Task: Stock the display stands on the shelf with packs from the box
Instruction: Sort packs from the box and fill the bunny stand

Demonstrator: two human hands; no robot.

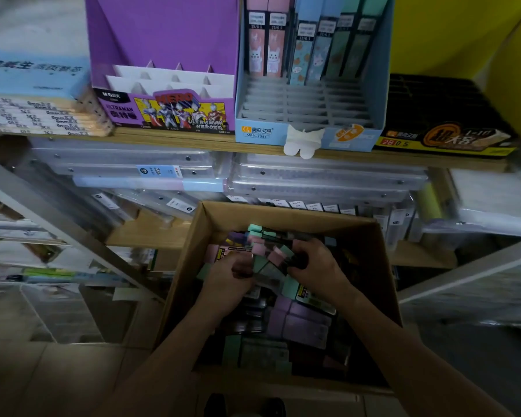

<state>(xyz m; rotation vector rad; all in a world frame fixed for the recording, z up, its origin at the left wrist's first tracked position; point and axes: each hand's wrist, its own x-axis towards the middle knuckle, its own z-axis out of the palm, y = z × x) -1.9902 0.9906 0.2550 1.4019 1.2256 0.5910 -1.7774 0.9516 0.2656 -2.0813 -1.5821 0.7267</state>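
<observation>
An open cardboard box [211, 224] sits below the shelf, filled with several slim packs in pink, green and purple. Both my hands are inside it. My left hand [229, 273] grips a few green and pink packs [266, 260] from the left. My right hand [316, 263] holds the same bunch from the right, fingers curled over dark pack ends. On the wooden shelf [175, 139] above stand a purple Ultraman display stand [163, 49] with bare white tiers, a light-blue stand [310, 94] holding several upright packs at its back, and a black and yellow stand [445, 115].
A stack of notebooks [39, 115] lies at the shelf's left end. Clear plastic binders [313, 179] are stacked on the lower shelf behind the box. A slanted metal shelf brace [57, 218] runs at the left. Tiled floor [42, 377] shows at the lower left.
</observation>
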